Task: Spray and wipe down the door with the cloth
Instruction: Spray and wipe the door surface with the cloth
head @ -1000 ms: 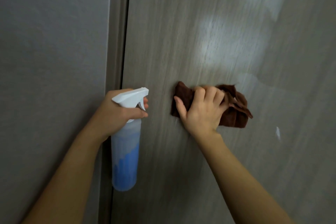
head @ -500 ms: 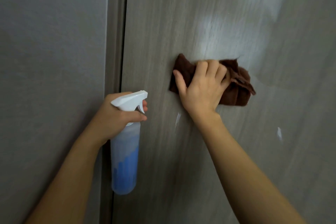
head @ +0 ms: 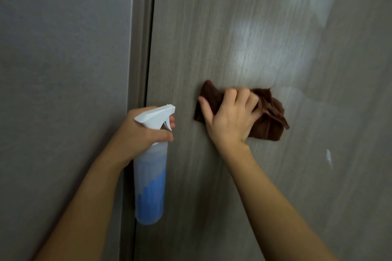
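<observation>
The grey wood-grain door (head: 244,27) fills the right of the view, with a sheen of light on its upper part. My right hand (head: 231,121) holds a bunched brown cloth (head: 271,121) and presses it flat against the door, fingers curled over its top. To the left, my left hand (head: 137,133) grips the neck of a translucent spray bottle (head: 149,186) with a white trigger head and blue liquid. The nozzle points right, towards the door. The bottle hangs in front of the door's left edge.
A grey wall (head: 63,91) takes up the left side, with the door frame (head: 141,48) and a dark gap between it and the door. A small white drip (head: 328,157) shows on the door at lower right.
My right hand slid the cloth up the door, then back down to about mid-height. My left hand and the bottle stayed nearly still.
</observation>
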Available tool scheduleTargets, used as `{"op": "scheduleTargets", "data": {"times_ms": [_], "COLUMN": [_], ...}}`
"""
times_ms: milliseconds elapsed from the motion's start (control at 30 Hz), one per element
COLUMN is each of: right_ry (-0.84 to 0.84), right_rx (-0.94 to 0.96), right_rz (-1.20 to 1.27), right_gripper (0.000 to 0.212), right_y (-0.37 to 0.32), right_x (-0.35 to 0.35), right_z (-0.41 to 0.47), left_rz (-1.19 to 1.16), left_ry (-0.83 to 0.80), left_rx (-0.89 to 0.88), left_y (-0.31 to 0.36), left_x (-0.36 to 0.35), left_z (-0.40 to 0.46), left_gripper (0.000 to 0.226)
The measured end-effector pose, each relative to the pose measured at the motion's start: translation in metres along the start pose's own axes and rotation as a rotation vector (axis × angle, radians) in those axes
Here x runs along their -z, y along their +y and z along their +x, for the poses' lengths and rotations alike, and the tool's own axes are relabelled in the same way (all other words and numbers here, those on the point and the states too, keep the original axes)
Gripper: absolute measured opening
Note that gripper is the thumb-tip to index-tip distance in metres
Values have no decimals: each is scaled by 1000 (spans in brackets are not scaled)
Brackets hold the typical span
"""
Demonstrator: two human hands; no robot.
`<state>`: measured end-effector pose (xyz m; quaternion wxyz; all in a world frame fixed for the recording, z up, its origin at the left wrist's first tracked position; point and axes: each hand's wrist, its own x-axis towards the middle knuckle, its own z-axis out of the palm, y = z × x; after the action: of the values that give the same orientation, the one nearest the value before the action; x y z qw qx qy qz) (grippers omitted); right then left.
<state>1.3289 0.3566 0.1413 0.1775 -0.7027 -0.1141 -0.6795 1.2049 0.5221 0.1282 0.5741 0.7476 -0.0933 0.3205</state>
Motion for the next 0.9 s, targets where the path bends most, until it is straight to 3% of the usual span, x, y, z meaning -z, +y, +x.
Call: {"op": "scheduleTargets", "data": {"times_ms": [167,500,900], "right_ry": [20,-29,39], "right_rx": [-32,173,-43], "right_rz": [21,46,58], "right_gripper": [56,52,52], "right_y": [-8,16,-40], "right_x": [-1,-2,-9], "right_z": [15,-106,29], "left_rz": [-11,-40,-40], "left_ry": [58,108,98], "left_rx": [4,42,40], "left_y": [-1,-4,-3], "left_x": [4,3,7], "left_z": [-5,-4,-5], "left_gripper": [33,31,30]}}
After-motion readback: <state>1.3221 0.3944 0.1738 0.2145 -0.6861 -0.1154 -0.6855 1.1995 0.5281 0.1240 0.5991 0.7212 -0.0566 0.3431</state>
